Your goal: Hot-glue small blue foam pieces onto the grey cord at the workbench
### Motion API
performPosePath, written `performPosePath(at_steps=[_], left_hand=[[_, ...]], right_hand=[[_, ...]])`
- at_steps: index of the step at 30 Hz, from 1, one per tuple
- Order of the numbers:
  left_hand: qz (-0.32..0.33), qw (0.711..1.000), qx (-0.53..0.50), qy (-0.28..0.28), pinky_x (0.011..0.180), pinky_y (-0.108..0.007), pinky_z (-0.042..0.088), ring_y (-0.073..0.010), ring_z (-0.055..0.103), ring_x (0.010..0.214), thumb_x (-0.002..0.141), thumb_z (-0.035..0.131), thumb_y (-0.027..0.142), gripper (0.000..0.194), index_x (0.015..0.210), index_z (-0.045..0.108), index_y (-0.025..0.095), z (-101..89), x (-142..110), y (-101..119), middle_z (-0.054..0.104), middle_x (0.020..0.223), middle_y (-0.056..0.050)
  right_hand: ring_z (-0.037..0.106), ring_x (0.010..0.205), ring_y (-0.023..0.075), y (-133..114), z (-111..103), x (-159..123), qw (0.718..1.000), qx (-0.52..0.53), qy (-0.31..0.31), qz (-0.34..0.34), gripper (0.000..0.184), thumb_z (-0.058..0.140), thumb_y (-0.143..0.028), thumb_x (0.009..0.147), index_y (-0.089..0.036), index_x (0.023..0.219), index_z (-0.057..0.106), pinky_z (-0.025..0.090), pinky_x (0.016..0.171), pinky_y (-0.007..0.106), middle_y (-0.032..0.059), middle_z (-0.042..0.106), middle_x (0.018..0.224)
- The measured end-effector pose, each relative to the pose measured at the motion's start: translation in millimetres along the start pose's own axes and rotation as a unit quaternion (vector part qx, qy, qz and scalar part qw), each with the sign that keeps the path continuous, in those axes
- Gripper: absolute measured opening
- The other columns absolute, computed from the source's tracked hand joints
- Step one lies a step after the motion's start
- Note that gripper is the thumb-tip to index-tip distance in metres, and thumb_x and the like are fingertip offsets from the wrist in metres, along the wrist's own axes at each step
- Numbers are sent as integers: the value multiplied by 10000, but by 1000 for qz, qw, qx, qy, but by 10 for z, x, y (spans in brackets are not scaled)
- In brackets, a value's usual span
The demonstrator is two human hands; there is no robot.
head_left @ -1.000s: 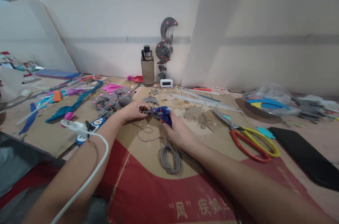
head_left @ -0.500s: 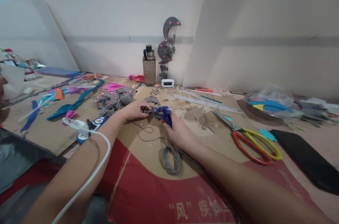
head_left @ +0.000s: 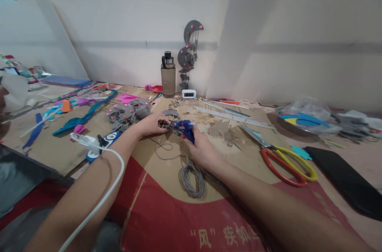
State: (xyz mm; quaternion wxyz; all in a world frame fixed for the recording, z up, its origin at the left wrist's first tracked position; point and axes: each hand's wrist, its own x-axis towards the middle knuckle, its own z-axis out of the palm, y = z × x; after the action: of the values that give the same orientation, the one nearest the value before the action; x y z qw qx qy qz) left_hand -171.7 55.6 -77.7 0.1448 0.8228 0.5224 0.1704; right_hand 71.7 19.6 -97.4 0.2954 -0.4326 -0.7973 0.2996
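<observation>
My right hand [head_left: 202, 149] is wrapped round a small blue glue gun [head_left: 185, 128], whose nozzle points left. My left hand [head_left: 150, 124] is closed in a pinch on a small dark grey piece [head_left: 167, 125] right at the nozzle tip. Both hands rest on a brown and red cardboard sheet [head_left: 167, 204]. A thin grey cord runs from the gun down to a grey coil [head_left: 192, 179] lying near my right wrist.
Large red and yellow scissors [head_left: 280, 156] lie to the right, beside a black phone [head_left: 346, 180] and a metal bowl of coloured scraps [head_left: 307, 119]. Grey felt pieces [head_left: 128, 111], a bottle [head_left: 168, 75], a white clock [head_left: 188, 93] and a grey crescent ornament [head_left: 188, 51] stand behind. A white cable [head_left: 98, 200] crosses my left arm.
Almost nothing differs; the view shifted slightly and both hands stay together on the glue gun and the grey piece.
</observation>
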Motion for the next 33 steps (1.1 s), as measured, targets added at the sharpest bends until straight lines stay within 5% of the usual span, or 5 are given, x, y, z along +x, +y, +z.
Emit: performPosePath(at_steps=[33], left_hand=[[23,1000,14,-1,751,-273,416,-172,539,830,703,652,327,295,957,696,182,-18,-9,-2,631,949,-48]], right_hand=[[581,946,227,-35,-33,-40,1000,10,8,12,348,472,-209,835,-158,1179,455,431,823,337,128,617,1068]])
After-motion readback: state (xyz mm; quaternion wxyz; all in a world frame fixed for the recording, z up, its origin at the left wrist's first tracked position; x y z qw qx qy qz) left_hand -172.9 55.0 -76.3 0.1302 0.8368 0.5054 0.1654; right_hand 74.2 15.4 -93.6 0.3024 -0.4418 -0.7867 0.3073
